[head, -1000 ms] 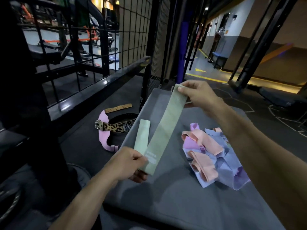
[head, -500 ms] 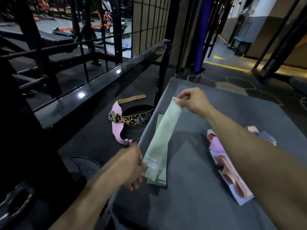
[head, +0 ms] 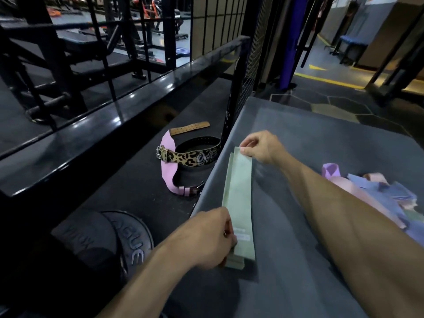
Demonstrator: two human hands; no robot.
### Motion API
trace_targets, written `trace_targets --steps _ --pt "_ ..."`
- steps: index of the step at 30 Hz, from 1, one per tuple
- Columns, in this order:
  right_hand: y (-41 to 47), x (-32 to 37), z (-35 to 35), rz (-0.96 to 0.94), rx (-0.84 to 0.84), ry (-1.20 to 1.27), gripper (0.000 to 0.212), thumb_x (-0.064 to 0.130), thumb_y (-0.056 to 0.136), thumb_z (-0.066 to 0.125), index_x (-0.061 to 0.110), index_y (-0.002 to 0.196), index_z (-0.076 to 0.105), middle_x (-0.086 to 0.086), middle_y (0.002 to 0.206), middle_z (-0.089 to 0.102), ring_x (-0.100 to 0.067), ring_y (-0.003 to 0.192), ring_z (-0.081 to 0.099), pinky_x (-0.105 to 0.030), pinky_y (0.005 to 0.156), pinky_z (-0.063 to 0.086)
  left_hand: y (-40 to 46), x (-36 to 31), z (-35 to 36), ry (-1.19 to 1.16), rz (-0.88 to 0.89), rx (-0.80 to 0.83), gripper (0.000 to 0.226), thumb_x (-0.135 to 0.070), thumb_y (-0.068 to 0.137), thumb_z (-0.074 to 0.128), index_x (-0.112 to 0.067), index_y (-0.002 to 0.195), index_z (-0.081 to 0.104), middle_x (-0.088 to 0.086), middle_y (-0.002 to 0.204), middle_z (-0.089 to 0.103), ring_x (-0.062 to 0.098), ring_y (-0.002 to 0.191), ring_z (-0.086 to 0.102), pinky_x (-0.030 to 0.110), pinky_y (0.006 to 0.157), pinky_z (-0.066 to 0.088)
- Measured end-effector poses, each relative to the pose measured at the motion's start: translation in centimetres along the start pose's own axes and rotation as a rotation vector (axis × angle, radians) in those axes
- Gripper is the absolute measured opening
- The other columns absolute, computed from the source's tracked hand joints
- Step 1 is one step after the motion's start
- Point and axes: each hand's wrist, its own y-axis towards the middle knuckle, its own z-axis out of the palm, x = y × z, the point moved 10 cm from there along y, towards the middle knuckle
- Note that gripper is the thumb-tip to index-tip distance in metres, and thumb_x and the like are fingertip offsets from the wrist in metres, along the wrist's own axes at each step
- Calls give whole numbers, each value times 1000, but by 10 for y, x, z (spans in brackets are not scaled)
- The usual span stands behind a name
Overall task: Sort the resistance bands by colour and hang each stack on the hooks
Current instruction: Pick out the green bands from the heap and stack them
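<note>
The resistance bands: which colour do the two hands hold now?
The green bands, flat at the bench's left edge between the left hand and right hand; the pink and blue bands lie untouched.

We see pale green bands (head: 239,203) between our two grips on a grey worktop (head: 321,138); right of our right grip, a heap of pink, lilac and blue bands (head: 376,191); left of it, a leopard-print belt (head: 190,157) with a pink strap (head: 166,166) and a tan strap (head: 190,128) on the black floor

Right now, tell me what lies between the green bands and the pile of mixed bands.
In the head view, only bare grey bench top, crossed above by the right forearm, separates the green bands from the pile.
</note>
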Motion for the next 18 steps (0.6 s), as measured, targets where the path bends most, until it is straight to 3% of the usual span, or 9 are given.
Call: trace_targets --steps 4,8,15,18 --pt "3 -7 10 17 13 47 3 23 85 78 25 86 76 4 81 73 -8 76 65 -16 66 47 2 3 2 69 0 1 10 -36 97 54 -27 94 50 -3 85 67 22 84 62 39 75 55" --pt "4 -7 17 -3 15 45 7 22 84 78 28 83 74 5 79 72 1 69 61 -5 57 40 1 6 0 93 -14 5 7 -35 95 53 -29 95 49 -3 89 66 23 87 63 41 77 55" --pt "3 -12 25 20 15 21 3 26 84 78 26 87 76 6 79 72 -4 73 63 -13 59 41 -3 4 0 239 -54 5 10 -34 98 49 -26 100 44 0 99 57 28 91 54 37 75 44" --pt "4 -14 27 19 12 -6 4 28 82 79 27 84 75 7 80 73 -8 78 68 -19 65 48 -6 3 -2 323 -84 -5 15 -37 100 48 -24 100 40 5 112 60 30 95 53 36 74 38"
